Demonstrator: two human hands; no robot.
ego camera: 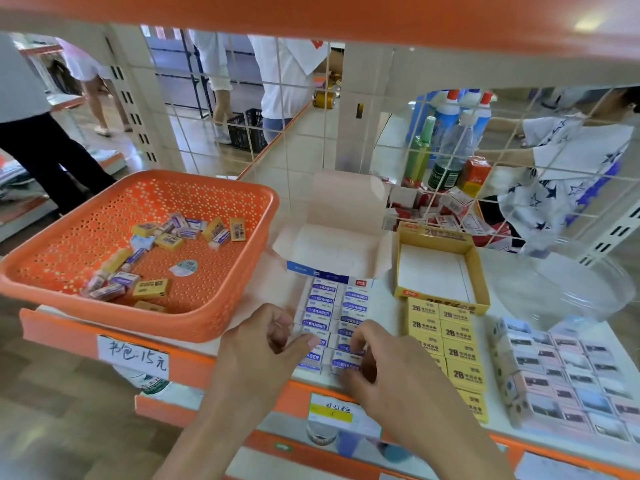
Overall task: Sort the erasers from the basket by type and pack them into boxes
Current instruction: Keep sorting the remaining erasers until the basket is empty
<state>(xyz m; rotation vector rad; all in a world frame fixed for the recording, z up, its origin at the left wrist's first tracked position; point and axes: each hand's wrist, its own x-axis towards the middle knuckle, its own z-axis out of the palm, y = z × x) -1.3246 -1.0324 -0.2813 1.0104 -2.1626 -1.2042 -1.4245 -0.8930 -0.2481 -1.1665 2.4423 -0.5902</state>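
Lower centre, left hand (266, 344) and right hand (379, 362) curl fingers onto the blue erasers (323, 304), grip unclear; square both rows before boxing.

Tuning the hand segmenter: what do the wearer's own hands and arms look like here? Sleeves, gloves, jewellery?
Left hand and right hand are both bare: no gloves, and no rings, watch or wristband show. The left forearm and right forearm are bare down to the bottom edge of the frame, with no sleeve in view. No markings or tape visible.
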